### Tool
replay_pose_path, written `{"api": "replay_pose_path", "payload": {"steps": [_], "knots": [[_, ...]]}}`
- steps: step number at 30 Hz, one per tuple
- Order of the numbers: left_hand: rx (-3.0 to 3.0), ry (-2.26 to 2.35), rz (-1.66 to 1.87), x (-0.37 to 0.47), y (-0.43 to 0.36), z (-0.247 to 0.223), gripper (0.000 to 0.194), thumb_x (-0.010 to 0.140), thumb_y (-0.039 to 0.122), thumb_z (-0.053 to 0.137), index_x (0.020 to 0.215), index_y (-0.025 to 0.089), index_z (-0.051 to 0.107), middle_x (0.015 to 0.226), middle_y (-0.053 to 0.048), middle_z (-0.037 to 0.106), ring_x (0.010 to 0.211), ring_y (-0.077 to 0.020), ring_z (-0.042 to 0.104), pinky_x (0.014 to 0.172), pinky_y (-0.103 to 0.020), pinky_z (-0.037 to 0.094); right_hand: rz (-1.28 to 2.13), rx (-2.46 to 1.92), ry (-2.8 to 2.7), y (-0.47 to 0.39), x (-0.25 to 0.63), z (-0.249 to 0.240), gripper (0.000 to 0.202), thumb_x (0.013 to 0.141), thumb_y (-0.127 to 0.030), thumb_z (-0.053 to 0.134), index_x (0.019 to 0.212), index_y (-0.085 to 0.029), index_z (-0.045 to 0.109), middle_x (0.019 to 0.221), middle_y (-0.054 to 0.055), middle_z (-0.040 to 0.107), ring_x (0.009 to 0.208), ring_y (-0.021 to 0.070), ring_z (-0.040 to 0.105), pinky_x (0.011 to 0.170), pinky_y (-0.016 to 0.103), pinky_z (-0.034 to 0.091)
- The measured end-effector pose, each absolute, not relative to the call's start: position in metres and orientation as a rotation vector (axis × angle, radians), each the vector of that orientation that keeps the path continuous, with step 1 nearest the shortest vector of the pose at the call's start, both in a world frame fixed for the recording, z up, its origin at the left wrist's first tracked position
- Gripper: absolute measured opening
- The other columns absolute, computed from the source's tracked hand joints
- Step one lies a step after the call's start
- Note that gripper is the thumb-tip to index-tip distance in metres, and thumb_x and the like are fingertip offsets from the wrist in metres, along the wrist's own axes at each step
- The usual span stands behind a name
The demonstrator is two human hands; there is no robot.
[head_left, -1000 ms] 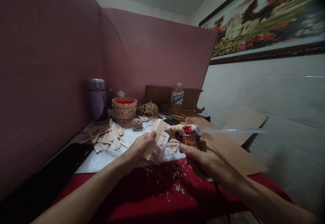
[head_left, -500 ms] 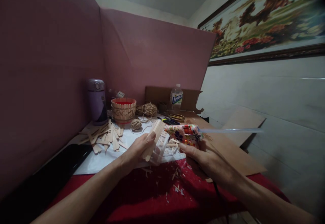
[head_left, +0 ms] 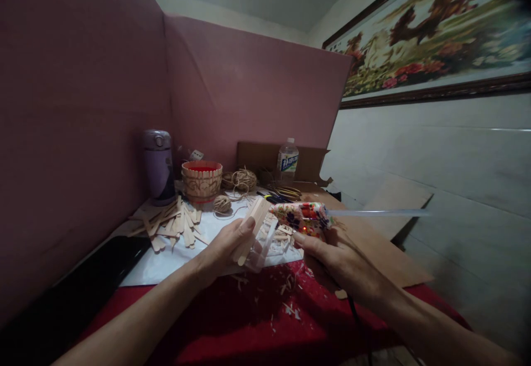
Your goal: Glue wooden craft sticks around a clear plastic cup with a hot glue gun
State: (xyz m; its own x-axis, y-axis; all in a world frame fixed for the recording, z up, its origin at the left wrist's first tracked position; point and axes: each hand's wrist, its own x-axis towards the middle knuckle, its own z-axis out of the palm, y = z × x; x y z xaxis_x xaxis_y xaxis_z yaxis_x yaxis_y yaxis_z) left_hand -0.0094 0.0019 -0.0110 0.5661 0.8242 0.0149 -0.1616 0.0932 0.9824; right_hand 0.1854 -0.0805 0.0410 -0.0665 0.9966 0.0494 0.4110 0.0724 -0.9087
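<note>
Glue gun (head_left: pixel 298 214) on the right, wooden sticks (head_left: pixel 254 230) at centre

A red cloth (head_left: pixel 224 316) covers the near side; a brown cardboard sheet (head_left: pixel 373 255) lies on the right. The right hand (head_left: pixel 332 258) curls around the floral glue gun, some fingers hidden. The left hand (head_left: pixel 226 244) pinches the sticks under its thumb, beside a clear plastic box (head_left: pixel 263 250). Farther off sits 1 small twine ball (head_left: pixel 223 204).
</note>
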Motion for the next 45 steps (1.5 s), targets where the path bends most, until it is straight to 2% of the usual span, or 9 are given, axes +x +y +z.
{"api": "replay_pose_path", "payload": {"steps": [13, 20, 33, 45], "knots": [[1.306, 0.634, 0.817, -0.0098, 0.005, -0.0137, 0.051, 0.08, 0.064, 0.051, 0.092, 0.014, 0.051, 0.076, -0.007, 0.062, 0.059, -0.0172, 0.062, 0.051, -0.028, 0.046, 0.945, -1.448, -1.599, -0.0808, 0.1846, 0.0433, 0.053, 0.09, -0.048, 0.045, 0.044, -0.021, 0.037, 0.036, -0.005, 0.036, 0.033, 0.0061, 0.032, 0.036, 0.021, 0.023], [1.125, 0.6, 0.84, -0.0054, 0.0061, -0.0165, 0.053, 0.07, 0.067, 0.061, 0.084, 0.017, 0.048, 0.066, -0.001, 0.058, 0.05, -0.0124, 0.056, 0.05, -0.027, 0.046, 0.989, -1.415, -1.576, -0.0812, 0.1835, 0.0442, 0.051, 0.09, -0.046, 0.044, 0.046, -0.021, 0.036, 0.036, -0.006, 0.035, 0.032, 0.006, 0.031, 0.035, 0.021, 0.022], [1.254, 0.66, 0.822, -0.0086, 0.0026, -0.0119, 0.052, 0.074, 0.066, 0.057, 0.085, 0.016, 0.051, 0.072, -0.006, 0.064, 0.058, -0.0199, 0.065, 0.052, -0.03, 0.049, 0.985, -1.396, -1.548, -0.0765, 0.1855, 0.039, 0.049, 0.088, -0.047, 0.047, 0.048, -0.02, 0.037, 0.038, -0.006, 0.036, 0.033, 0.0058, 0.032, 0.035, 0.02, 0.022], [1.263, 0.61, 0.838, -0.008, 0.0068, -0.0162, 0.051, 0.074, 0.065, 0.058, 0.091, 0.017, 0.049, 0.071, -0.004, 0.062, 0.054, -0.0171, 0.062, 0.048, -0.028, 0.048, 1.012, -1.447, -1.559, -0.0795, 0.1839, 0.0452, 0.051, 0.088, -0.045, 0.044, 0.044, -0.02, 0.035, 0.036, -0.005, 0.035, 0.033, 0.005, 0.03, 0.035, 0.02, 0.022]]}}
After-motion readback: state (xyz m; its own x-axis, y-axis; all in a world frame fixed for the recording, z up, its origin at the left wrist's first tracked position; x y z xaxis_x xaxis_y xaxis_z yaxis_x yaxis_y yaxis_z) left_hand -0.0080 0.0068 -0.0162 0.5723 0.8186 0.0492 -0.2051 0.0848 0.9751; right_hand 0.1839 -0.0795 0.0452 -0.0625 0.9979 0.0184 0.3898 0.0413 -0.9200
